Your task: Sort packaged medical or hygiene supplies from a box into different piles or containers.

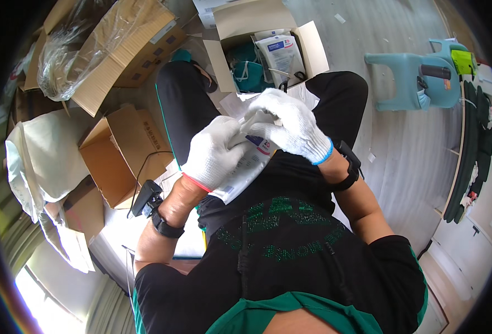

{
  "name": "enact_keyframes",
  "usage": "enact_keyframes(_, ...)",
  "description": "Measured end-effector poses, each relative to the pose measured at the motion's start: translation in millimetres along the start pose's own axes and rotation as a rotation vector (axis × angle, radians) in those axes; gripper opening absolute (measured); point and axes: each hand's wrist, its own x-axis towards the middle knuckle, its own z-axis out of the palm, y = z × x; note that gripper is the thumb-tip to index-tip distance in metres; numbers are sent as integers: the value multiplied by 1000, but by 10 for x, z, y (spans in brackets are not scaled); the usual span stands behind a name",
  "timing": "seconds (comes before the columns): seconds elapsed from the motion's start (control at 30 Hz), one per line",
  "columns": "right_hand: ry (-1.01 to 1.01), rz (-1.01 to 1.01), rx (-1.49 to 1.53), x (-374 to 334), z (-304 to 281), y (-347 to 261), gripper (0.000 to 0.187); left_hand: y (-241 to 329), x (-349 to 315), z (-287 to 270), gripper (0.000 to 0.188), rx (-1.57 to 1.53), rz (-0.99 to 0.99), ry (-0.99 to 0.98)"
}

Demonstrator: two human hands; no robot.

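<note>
Both of my hands wear white knit gloves and meet above my lap at a white plastic packet [242, 177] with blue and red print. My left hand [215, 149], with a red cuff edge, is closed on the packet's upper left part. My right hand [293, 123], with a blue cuff edge, pinches its top end; the gloves hide that end. Just beyond them stands an open carton [319, 49] with its flaps spread. Inside are teal masks [250, 75] and similar white packets [281, 53]. Black scissor-like handles [299, 75] show at its near edge.
Cardboard boxes [124, 69] with clear plastic film [62, 69] lie at the far left. Nearer stands an open brown box [104, 161] beside a white sack [51, 150]. A light blue plastic stool [393, 83] stands on the floor at the right, with small items on it.
</note>
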Motion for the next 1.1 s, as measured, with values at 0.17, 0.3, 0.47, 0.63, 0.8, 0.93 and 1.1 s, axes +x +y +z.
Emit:
enact_keyframes(0.17,89,-244,-164,-94,100,132,31,-45,6,22,22,58,24,35)
enact_keyframes(0.3,119,-177,-4,-187,294,157,28,-19,77,-86,24,123,-29,-118)
enact_keyframes(0.47,213,193,65,-96,536,-138,17,-164,77,-31,25,194,-210,-236)
enact_keyframes(0.63,143,437,87,32,829,87,22,-301,-49,127,22,373,43,-90)
enact_keyframes(0.8,137,501,47,105,1050,258,29,-288,-160,197,24,465,43,26)
enact_keyframes(0.93,85,735,-27,194,1091,237,35,-257,-257,212,20,523,114,95)
enact_keyframes(1.1,68,1040,179,-11,1075,564,32,101,-425,201,21,536,234,188)
